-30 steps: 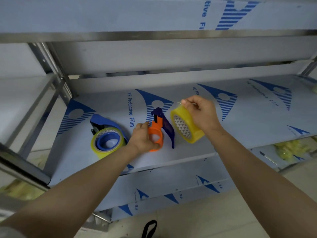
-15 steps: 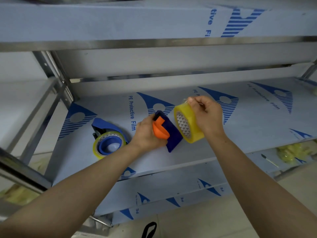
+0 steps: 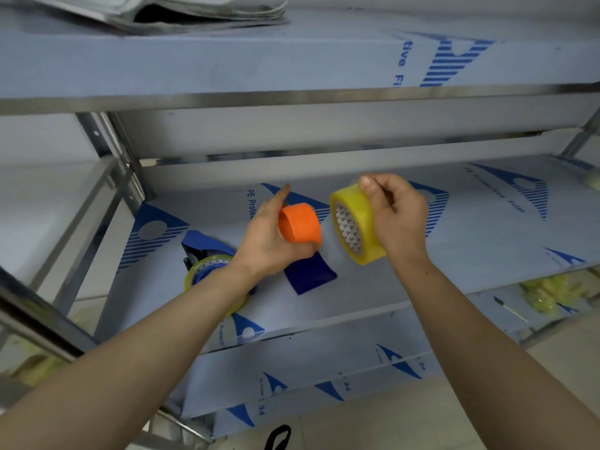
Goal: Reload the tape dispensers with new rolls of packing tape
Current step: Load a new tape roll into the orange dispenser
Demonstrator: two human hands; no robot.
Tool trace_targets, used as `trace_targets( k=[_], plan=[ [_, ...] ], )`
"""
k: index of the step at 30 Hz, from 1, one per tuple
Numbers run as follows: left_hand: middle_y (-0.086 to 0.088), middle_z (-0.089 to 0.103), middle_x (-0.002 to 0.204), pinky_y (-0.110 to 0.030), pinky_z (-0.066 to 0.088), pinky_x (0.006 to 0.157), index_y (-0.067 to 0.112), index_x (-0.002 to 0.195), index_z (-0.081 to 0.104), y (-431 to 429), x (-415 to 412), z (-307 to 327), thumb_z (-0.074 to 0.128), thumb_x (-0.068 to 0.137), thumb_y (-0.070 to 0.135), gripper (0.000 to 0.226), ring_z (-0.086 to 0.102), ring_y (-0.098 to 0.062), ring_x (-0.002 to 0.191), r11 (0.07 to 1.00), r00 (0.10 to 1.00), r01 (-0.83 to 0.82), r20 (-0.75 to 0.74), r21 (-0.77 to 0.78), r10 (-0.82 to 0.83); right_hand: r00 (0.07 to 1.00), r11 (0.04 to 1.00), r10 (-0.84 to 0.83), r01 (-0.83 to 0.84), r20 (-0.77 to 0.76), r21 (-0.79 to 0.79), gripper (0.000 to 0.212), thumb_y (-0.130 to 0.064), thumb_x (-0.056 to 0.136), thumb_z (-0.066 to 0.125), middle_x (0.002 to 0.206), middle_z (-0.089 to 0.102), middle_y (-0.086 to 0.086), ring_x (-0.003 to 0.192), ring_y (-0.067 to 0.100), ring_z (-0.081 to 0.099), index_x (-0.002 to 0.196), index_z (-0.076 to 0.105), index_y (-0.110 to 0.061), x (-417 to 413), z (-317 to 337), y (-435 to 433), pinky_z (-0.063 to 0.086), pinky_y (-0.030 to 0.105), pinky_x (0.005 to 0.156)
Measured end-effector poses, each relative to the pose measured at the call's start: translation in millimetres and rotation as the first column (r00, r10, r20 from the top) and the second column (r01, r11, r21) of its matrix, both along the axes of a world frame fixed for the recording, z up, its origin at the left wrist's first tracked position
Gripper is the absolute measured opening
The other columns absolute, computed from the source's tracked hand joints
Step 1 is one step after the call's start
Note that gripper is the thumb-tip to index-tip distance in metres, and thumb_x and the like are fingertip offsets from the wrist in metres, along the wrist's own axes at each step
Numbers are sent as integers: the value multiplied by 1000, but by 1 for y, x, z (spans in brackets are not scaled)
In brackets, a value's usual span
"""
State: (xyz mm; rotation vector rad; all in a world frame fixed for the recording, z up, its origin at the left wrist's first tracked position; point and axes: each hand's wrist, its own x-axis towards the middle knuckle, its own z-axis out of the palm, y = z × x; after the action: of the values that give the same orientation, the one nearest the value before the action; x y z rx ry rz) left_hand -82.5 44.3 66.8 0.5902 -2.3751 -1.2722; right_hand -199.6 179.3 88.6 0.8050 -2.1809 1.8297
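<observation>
Frame ctr: orange-and-blue plastic tape dispenser (image 3: 300, 227) is gripped by left hand (image 3: 271, 241), yellowish clear packing-tape roll (image 3: 355, 224) by right hand (image 3: 394, 214), just apart, above film-covered metal shelf (image 3: 454, 241). Roll's core should be lined up w/ orange hub & pushed on squarely.

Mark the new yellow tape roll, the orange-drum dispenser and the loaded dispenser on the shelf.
new yellow tape roll (image 3: 357, 203): head view, outer yellow band.
orange-drum dispenser (image 3: 300, 222): head view, orange drum face.
loaded dispenser (image 3: 203, 246): head view, blue body above its roll.
</observation>
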Motion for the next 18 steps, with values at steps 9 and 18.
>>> trace_targets(
  k=[9, 18],
  plan=[
    [9, 40, 127, -39, 46, 98, 22, 149, -2, 1, 18, 18, 74, 74, 33, 107, 44, -16, 118, 999, 999, 24, -42, -24, -25, 991, 986, 5, 18, 132, -166, 13, -20, 91, 57, 69, 59, -11, 59, -11, 56, 85, 66, -11, 22, -3, -26, 47, 7, 60],
    [-2, 35, 143, -30, 38, 98, 18, 150, 0, 7, 21, 19, 65, 77, 46, 102, 36, -19, 127, 998, 998, 34, -46, -54, -37, 912, 943, 25, 114, 409, -312, 20, -24, 91, 57, 77, 65, -4, 75, 11, 62, 86, 68, -7, 43, -11, -43, 55, 33, 77]
  ],
)
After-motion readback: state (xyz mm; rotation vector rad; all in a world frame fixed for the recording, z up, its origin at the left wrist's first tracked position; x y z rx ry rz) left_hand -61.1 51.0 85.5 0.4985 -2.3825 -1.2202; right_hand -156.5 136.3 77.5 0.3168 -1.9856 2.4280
